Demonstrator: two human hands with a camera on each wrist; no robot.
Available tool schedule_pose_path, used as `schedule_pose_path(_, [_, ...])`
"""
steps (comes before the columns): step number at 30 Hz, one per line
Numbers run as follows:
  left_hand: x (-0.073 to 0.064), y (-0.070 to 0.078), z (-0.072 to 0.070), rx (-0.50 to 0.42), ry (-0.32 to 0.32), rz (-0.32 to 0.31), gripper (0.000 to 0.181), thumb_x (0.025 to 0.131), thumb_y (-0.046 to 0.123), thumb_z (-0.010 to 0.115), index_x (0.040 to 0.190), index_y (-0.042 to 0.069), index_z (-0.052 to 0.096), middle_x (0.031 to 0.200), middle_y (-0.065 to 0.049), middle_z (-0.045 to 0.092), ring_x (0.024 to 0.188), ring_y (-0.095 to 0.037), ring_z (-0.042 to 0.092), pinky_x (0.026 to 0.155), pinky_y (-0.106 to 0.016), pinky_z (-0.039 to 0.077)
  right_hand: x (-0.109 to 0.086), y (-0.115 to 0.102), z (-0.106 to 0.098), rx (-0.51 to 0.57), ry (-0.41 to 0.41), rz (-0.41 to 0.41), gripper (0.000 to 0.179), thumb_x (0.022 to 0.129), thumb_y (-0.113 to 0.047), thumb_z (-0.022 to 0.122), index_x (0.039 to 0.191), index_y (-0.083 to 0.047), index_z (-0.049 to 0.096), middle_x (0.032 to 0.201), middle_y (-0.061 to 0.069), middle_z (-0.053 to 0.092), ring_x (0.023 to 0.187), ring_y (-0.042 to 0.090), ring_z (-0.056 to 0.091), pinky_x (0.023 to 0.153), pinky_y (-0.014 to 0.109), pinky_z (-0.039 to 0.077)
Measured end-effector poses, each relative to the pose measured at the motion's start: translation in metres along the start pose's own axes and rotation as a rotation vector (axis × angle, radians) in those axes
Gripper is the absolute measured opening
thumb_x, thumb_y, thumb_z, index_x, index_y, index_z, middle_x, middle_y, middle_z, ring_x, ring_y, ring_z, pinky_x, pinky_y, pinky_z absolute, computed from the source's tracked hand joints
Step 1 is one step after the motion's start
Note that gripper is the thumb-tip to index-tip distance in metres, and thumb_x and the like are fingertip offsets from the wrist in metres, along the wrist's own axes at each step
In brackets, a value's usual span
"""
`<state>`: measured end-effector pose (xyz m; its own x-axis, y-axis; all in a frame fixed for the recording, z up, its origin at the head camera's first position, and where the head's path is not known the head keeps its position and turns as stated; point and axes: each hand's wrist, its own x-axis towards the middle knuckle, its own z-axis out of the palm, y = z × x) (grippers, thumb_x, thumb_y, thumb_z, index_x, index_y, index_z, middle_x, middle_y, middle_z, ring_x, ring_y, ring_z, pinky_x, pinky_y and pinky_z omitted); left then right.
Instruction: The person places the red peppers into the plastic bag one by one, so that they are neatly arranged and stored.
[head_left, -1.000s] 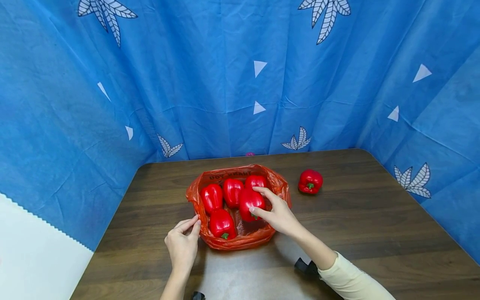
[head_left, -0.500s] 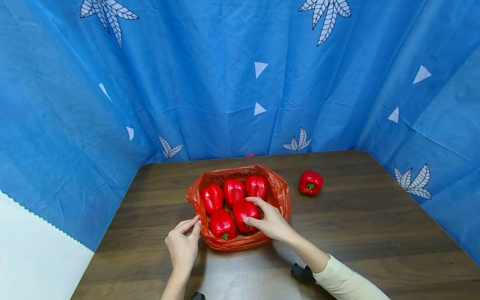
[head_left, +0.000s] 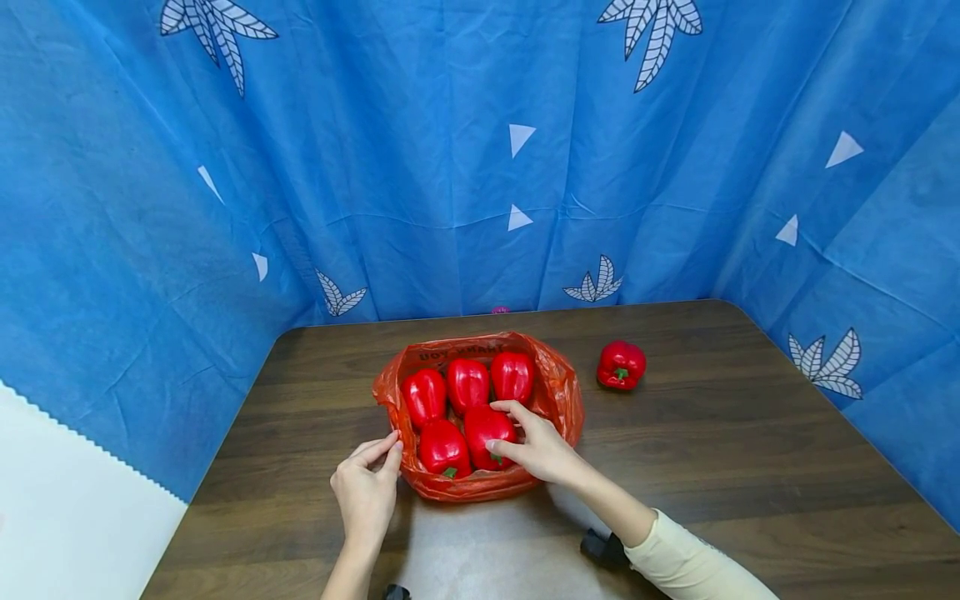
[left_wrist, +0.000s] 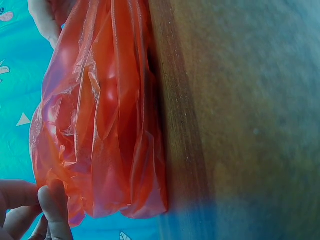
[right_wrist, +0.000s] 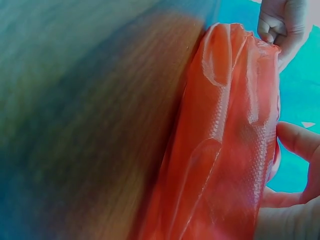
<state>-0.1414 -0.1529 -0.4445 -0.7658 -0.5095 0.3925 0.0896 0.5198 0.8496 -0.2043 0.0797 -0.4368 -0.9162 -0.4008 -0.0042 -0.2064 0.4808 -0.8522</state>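
A red plastic bag point(head_left: 480, 487) stands wide open on the table with several red bell peppers inside, including a front-left pepper point(head_left: 444, 450). My left hand point(head_left: 365, 492) pinches the bag's left rim between thumb and fingers; the left wrist view shows the thumb point(left_wrist: 54, 212) against the thin plastic. Reaching over the front rim, my right hand point(head_left: 546, 450) holds a red bell pepper point(head_left: 483, 433) low in the bag, thumb and fingers on either side of it. In the right wrist view, the bag's side hides most of that pepper from the right hand point(right_wrist: 300, 175).
One more red bell pepper point(head_left: 621, 365) lies on the wooden table point(head_left: 712, 433), to the right of the bag. A blue patterned curtain point(head_left: 480, 167) hangs behind and at the sides. Something white point(head_left: 67, 500) is at the left edge.
My right hand has moved the pepper left and toward the front, down beside the front-left pepper. The left hand stays on the bag's rim.
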Motion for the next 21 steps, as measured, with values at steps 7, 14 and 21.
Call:
schedule_pose_path(7, [-0.0001, -0.0002, 0.0005, -0.003, 0.006, 0.010, 0.014, 0.079, -0.003, 0.076, 0.091, 0.002, 0.079, 0.084, -0.013, 0.075, 0.057, 0.020, 0.052, 0.053, -0.005, 0.045, -0.0005, 0.0014, 0.0012, -0.034, -0.019, 0.001, 0.056, 0.088, -0.029, 0.070, 0.138, -0.015, 0.049, 0.125, 0.010, 0.062, 0.105, 0.022, 0.059, 0.085, 0.040, 0.054])
schedule_pose_path(14, [-0.0001, -0.0001, 0.0008, 0.018, 0.024, 0.037, 0.014, 0.077, -0.002, 0.078, 0.090, 0.004, 0.080, 0.082, -0.010, 0.076, 0.061, 0.022, 0.051, 0.054, -0.005, 0.043, -0.0013, 0.0011, 0.0011, -0.051, -0.011, -0.007, 0.056, 0.087, -0.029, 0.071, 0.138, -0.015, 0.050, 0.126, 0.010, 0.062, 0.106, 0.022, 0.059, 0.087, 0.043, 0.053])
schedule_pose_path(21, [-0.0001, 0.0005, 0.0006, 0.014, 0.017, 0.020, 0.014, 0.078, -0.002, 0.078, 0.090, 0.004, 0.080, 0.083, -0.010, 0.076, 0.061, 0.021, 0.052, 0.053, -0.004, 0.043, -0.0019, 0.0026, 0.0002, -0.065, -0.010, -0.013, 0.060, 0.087, -0.033, 0.071, 0.140, -0.015, 0.048, 0.130, 0.011, 0.060, 0.111, 0.025, 0.058, 0.090, 0.047, 0.053])
